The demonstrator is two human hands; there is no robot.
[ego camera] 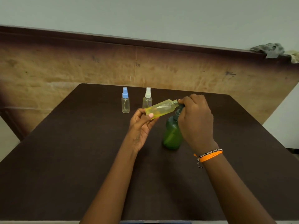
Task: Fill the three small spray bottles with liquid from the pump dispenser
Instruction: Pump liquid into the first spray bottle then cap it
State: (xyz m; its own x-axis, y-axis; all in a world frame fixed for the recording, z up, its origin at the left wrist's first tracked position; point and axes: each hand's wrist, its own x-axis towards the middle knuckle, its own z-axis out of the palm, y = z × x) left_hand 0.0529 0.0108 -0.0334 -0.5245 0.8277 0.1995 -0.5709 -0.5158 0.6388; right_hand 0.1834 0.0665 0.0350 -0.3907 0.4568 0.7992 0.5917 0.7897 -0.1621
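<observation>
Left hand (140, 125) grips tilted uncapped bottle (161, 108) — right hand (195, 117) grips pump dispenser (172, 135).

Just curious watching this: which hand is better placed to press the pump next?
The right hand: it already sits on the green pump dispenser's head, while the left hand holds the tilted uncapped bottle at the nozzle.

Three small spray bottles: two capped, the blue-capped bottle (125, 101) and white-capped bottle (147, 98), far on the table; one uncapped bottle (161, 108) held tilted; one green pump dispenser (172, 135); two hands; one grey cloth (269, 49) far right.
</observation>
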